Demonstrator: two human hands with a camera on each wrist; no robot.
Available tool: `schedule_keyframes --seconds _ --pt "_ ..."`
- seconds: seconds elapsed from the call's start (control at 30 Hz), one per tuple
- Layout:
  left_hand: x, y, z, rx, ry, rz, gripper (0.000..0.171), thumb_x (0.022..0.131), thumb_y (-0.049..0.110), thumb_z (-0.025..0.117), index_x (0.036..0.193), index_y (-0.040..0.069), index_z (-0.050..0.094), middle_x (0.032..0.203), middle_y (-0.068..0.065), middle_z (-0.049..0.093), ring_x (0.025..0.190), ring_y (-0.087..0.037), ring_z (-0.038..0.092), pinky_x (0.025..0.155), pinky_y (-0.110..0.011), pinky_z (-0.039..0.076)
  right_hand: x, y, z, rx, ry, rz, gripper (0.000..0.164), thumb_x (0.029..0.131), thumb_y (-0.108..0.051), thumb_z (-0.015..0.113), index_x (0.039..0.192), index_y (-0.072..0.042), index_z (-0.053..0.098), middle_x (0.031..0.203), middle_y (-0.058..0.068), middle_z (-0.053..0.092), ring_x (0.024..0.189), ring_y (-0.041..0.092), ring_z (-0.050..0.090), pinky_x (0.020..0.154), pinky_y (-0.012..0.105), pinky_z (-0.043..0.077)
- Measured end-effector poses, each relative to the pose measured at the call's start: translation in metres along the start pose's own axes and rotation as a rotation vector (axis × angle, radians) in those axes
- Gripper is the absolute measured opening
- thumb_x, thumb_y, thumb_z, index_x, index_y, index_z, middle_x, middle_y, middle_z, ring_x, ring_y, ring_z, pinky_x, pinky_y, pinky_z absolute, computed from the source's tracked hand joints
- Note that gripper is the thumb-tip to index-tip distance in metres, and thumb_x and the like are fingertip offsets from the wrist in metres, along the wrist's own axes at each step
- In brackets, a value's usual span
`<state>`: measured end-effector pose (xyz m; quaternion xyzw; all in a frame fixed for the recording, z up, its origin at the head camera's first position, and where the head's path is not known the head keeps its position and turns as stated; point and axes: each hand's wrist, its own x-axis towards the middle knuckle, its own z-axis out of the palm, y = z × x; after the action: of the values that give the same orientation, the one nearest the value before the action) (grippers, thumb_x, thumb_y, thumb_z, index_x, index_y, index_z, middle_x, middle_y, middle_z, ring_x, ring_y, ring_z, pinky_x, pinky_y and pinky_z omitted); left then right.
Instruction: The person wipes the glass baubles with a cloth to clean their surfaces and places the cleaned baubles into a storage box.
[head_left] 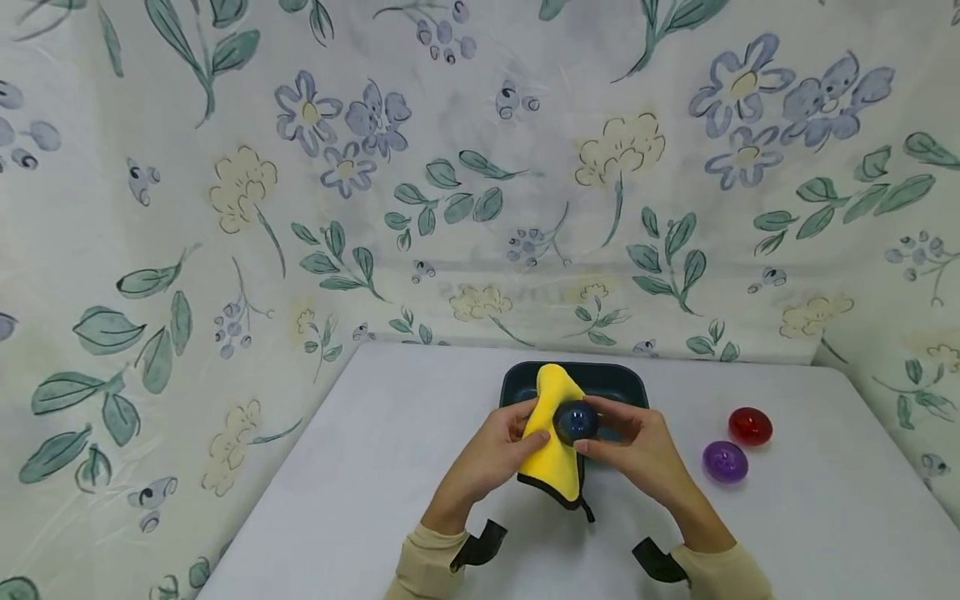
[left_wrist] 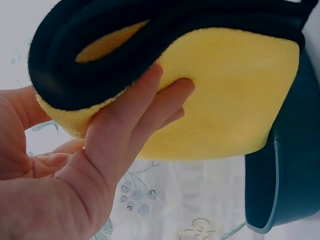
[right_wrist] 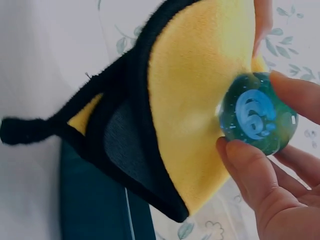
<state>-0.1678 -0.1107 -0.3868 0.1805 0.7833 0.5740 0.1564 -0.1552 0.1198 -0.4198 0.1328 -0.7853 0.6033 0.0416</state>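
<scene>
A yellow cleaning cloth (head_left: 553, 477) with black edging and a hanging loop is held up in my left hand (head_left: 486, 454). The left wrist view shows the cloth (left_wrist: 230, 95) folded over, with my fingers along its outside. My right hand (head_left: 651, 457) pinches a shiny dark blue ball (head_left: 576, 422) between thumb and fingers, right against the cloth's yellow face. In the right wrist view this ball (right_wrist: 257, 114) looks see-through blue-green with a pale swirl. Behind both hands a dark teal tray (head_left: 618, 385) sits on the table, partly covered by them.
A red ball (head_left: 750, 427) and a purple ball (head_left: 725, 462) lie close together on the white table (head_left: 360, 467), to the right of the tray. A flower-patterned sheet (head_left: 450, 225) hangs behind the table and at its sides.
</scene>
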Motion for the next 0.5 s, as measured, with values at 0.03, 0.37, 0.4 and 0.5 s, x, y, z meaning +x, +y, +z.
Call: schedule_keyframes --seconds 0.03,0.37,0.4,0.5 --pt "-0.0002 -0.0009 0.0005 -0.004 -0.005 0.002 0.054 0.103 0.015 0.059 0.154 0.003 0.045 0.117 -0.018 0.074 0.095 -0.021 0.074 0.088 -0.037 0.064 -0.0002 0.0011 0.0004 0.007 0.003 -0.008 0.058 0.085 -0.016 0.084 0.139 -0.008 0.065 0.142 0.017 0.065 0.124 0.038 0.067 0.092 0.027 0.061" --pt "-0.0052 0.0032 0.0059 -0.015 -0.018 0.013 0.042 0.102 0.011 0.061 0.142 -0.001 0.056 0.115 -0.019 0.074 0.097 -0.022 0.074 0.091 -0.039 0.063 0.0038 0.0075 -0.0010 0.054 0.033 -0.077 0.053 0.088 -0.013 0.081 0.139 -0.010 0.064 0.144 0.016 0.063 0.124 0.041 0.066 0.094 0.034 0.061" --pt "-0.0053 0.0038 0.0065 -0.016 -0.017 0.009 0.041 0.102 0.011 0.061 0.141 -0.001 0.057 0.115 -0.018 0.074 0.097 -0.021 0.074 0.091 -0.039 0.063 0.0041 0.0078 -0.0017 0.063 0.033 -0.068 0.054 0.088 -0.012 0.081 0.139 -0.009 0.063 0.145 0.017 0.061 0.124 0.043 0.065 0.093 0.032 0.062" --pt "-0.0053 0.0050 0.0080 -0.019 -0.019 0.000 0.042 0.102 0.011 0.060 0.143 0.000 0.057 0.117 -0.018 0.074 0.098 -0.022 0.074 0.092 -0.040 0.063 0.0050 0.0091 -0.0038 0.092 0.024 -0.037 0.055 0.088 -0.010 0.080 0.140 -0.006 0.061 0.149 0.020 0.056 0.127 0.047 0.062 0.093 0.031 0.062"
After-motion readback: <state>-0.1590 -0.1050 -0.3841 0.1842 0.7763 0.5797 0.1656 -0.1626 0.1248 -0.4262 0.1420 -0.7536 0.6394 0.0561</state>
